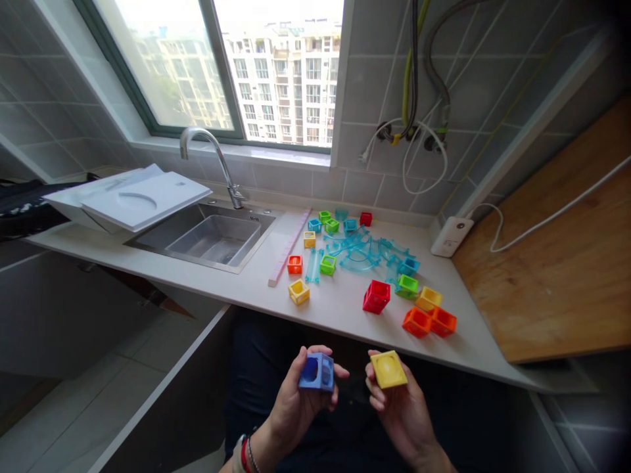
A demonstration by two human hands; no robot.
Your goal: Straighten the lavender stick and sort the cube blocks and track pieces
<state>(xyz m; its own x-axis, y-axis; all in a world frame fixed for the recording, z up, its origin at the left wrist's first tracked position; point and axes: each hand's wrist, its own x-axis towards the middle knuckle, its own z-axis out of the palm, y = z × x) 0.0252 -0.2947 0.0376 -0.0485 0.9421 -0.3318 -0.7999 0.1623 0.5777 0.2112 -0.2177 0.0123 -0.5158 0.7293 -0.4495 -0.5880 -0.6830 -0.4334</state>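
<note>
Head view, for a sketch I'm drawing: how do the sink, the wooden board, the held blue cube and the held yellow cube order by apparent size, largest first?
1. Wooden board
2. Sink
3. Blue cube and yellow cube: too alike to rank

The head-worn camera looked forward and down from close above and behind the left grip [303, 402] and right grip [401, 408], its wide view reaching the bench [256, 289] beyond them and the window [288, 82].
</note>
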